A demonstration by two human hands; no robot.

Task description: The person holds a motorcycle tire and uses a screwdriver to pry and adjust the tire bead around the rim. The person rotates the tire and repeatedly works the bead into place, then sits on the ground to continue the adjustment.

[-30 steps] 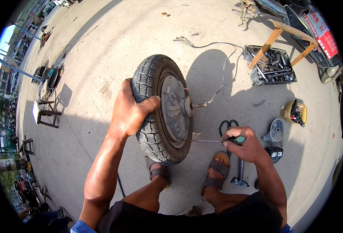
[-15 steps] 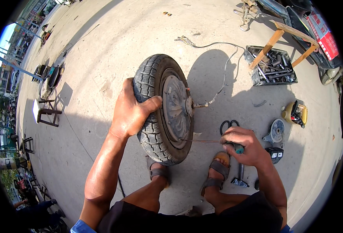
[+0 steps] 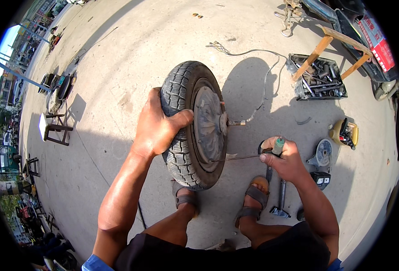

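Note:
A small motor wheel (image 3: 208, 122) with a knobbly black tyre (image 3: 176, 92) stands upright before me, its metal hub facing right. A cable (image 3: 258, 113) runs from its axle across the ground. My left hand (image 3: 156, 124) grips the tyre from the left, thumb over the tread toward the sidewall. In my right hand (image 3: 284, 160) is a screwdriver (image 3: 279, 143) with a green handle. Its long thin shaft reaches left, the tip at the lower edge of the hub beside the tyre's rim. Behind that hand, a black looped tool handle (image 3: 260, 147) is partly hidden.
At the upper right, a black crate (image 3: 321, 92) of sockets and wrenches sits by a wooden frame (image 3: 314, 56). A cut-open yellow container (image 3: 353, 133), a round metal hub cover (image 3: 322, 152) and a hammer-like tool (image 3: 282, 198) lie to the right. A small stool (image 3: 57, 128) stands left.
My right hand has moved up slightly and turned, so the green handle now points upward. The shaft's tip remains at the hub edge. The wheel appears slightly farther right.

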